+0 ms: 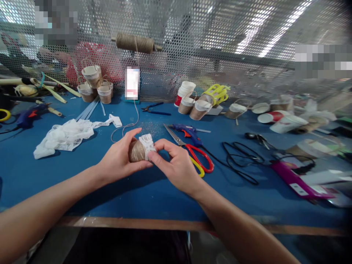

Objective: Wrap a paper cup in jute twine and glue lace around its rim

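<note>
My left hand (119,156) is wrapped round a twine-covered cup (136,151), which lies tilted on its side above the table. White lace ribbon (146,141) circles the cup's right end. With thumb and fingers, my right hand (176,163) pinches the lace at that end. Just beyond my right hand lie scissors (202,157) with red and yellow handles. A blue glue gun (189,132) rests behind them. To the left of my left hand is a loose heap of white lace (66,135).
Finished-looking twine cups (95,82) are stacked at the back left. More cups (200,109) stand at the back right. Pliers (156,109) lie mid-table. A twine roll (134,43) hangs on the perforated metal screen. A purple power strip (299,181) and black cable (242,157) occupy the right.
</note>
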Motion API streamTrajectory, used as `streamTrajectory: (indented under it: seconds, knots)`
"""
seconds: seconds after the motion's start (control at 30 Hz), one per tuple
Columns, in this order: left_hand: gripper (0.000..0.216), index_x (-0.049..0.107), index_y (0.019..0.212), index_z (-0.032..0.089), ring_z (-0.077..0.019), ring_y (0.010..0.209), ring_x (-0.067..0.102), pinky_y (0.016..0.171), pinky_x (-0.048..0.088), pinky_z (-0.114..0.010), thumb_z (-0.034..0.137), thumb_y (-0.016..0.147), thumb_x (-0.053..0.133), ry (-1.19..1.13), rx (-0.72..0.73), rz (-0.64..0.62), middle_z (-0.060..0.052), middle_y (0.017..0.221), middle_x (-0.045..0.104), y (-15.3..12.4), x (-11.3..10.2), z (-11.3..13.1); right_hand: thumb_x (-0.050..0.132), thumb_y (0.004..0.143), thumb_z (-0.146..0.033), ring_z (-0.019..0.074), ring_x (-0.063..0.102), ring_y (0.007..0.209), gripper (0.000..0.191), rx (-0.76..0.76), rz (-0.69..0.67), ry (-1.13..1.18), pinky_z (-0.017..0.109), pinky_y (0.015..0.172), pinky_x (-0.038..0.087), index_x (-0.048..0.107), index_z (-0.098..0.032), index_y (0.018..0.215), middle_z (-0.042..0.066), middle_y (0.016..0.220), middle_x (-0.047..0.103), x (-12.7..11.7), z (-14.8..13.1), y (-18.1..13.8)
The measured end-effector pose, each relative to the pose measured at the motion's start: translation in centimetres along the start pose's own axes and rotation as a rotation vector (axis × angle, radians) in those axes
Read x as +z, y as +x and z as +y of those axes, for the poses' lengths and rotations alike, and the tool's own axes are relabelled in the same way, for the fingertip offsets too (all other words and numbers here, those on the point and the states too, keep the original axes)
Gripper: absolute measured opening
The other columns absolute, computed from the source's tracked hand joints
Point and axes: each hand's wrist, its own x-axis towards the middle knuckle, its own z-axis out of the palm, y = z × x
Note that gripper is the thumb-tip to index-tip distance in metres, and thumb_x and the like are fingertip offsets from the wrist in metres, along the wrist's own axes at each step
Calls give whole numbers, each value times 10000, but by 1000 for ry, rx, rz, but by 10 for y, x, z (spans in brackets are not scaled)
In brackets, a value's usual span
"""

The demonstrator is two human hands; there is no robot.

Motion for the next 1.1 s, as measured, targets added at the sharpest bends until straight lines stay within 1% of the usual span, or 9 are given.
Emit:
streamTrajectory:
  seconds: [0.2,0.3,0.37,0.47,0.57,0.7,0.87,1.03,1.1]
  knots:
    - [816,336,1294,161,-299,999,568,854,442,-422,493,640,694,58,-8,28,-146,1108,561,1,0,0,554,810,-298,136,512,703,129,38,-70,35,287,679,425,527,-190,745,4,745,557,-3,-1,1]
    - [834,395,1259,181,-291,993,558,875,426,-423,456,562,759,-66,-32,8,-128,1107,563,3,-3,-1,546,810,-268,136,515,705,94,19,-96,23,291,682,434,520,-199,753,3,755,561,-4,-1,1]
    - [737,449,1211,172,-263,971,560,845,441,-384,440,589,739,-247,-62,-37,-117,1102,572,6,-7,-2,544,808,-238,134,515,702,88,-42,-90,0,287,673,439,498,-206,741,4,755,551,-3,1,1]
    - [433,563,1038,145,-186,828,583,712,463,-284,434,721,619,-466,-155,-58,-76,962,623,9,-10,-2,543,800,-186,150,518,740,122,-198,-80,-92,310,695,443,460,-216,715,16,758,557,0,3,1]
    - [267,603,843,144,-116,642,548,583,433,-221,386,732,621,-566,-243,37,-16,751,616,11,-10,-2,541,795,-157,173,513,759,152,-308,-84,-208,352,720,435,441,-219,698,24,743,579,3,4,2]
    - [169,590,736,143,-84,588,512,550,415,-199,288,692,666,-618,-293,157,10,675,587,13,-6,-3,539,802,-152,185,516,761,143,-339,-107,-274,372,720,426,453,-206,701,39,743,590,4,6,2]
    - [119,586,716,162,-93,588,510,541,419,-210,263,706,649,-612,-225,202,15,653,574,11,-8,-3,538,800,-155,189,514,767,146,-320,-128,-270,372,723,421,456,-206,691,43,752,592,4,6,2]
    - [98,582,710,172,-136,762,559,732,451,-261,235,708,657,-555,-61,211,-15,769,614,8,-10,1,532,812,-174,168,505,722,132,-250,-119,-184,336,684,436,458,-211,708,31,732,564,4,5,2]
    - [108,578,745,172,-131,753,554,723,441,-255,265,740,632,-584,-68,236,-11,764,607,10,-10,-2,527,817,-178,165,508,729,124,-252,-129,-156,335,696,439,464,-211,715,32,738,566,4,5,1]
